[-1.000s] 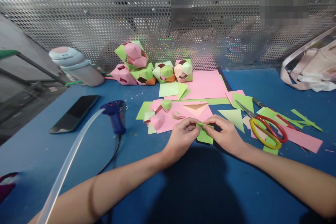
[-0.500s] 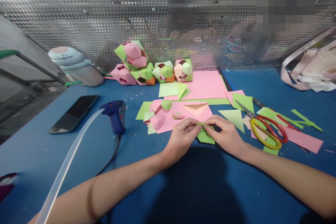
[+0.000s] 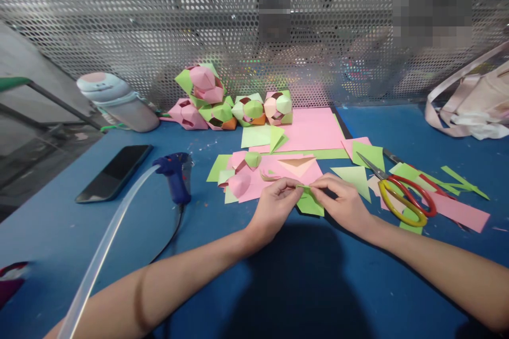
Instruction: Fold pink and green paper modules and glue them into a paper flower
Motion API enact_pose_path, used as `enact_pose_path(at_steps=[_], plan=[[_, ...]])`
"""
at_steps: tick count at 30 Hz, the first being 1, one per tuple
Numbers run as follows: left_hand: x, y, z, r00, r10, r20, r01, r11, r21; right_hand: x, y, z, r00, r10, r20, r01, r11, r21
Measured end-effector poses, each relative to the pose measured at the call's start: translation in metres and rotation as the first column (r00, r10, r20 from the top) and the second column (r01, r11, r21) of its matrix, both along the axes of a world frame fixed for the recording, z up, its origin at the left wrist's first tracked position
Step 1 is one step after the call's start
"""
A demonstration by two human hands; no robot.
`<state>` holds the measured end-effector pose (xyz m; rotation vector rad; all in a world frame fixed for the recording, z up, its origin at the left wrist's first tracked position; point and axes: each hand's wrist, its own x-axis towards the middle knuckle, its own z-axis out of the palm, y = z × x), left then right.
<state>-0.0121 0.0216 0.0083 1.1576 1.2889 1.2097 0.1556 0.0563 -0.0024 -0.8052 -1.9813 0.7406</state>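
A small sheet of green paper (image 3: pixel 310 204) with folded edges is pinched between my two hands, low over the blue table. My left hand (image 3: pixel 278 201) grips its upper left edge with thumb and fingertips. On the other side, my right hand (image 3: pixel 341 198) pinches the upper right edge; the fingers partly cover the fold. Just beyond lie a pink sheet (image 3: pixel 270 169), a peach folded triangle (image 3: pixel 297 165) and a partly built pink and green folded-paper piece (image 3: pixel 238 183).
Scissors (image 3: pixel 401 196) with red and yellow handles rest on paper scraps at right. At left are a blue glue gun (image 3: pixel 175 177) with a long clear stick, a phone (image 3: pixel 115 172) and a bottle (image 3: pixel 119 100). Several folded-paper balls (image 3: pixel 248 109) stand before a perforated metal panel (image 3: pixel 318 53).
Both hands have stayed in place on the green paper. Its top edge has tipped, so more of its face shows now.
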Motion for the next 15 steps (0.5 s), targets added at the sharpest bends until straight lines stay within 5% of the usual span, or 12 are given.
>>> enact_pose_path(at_steps=[15], plan=[[-0.0009, 0.0011, -0.003, 0.999, 0.035, -0.007, -0.035, 0.999, 0.006, 0.0016, 0.0007, -0.0024, 1.0, -0.016, -0.025, 0.016, 1.0, 0.006]])
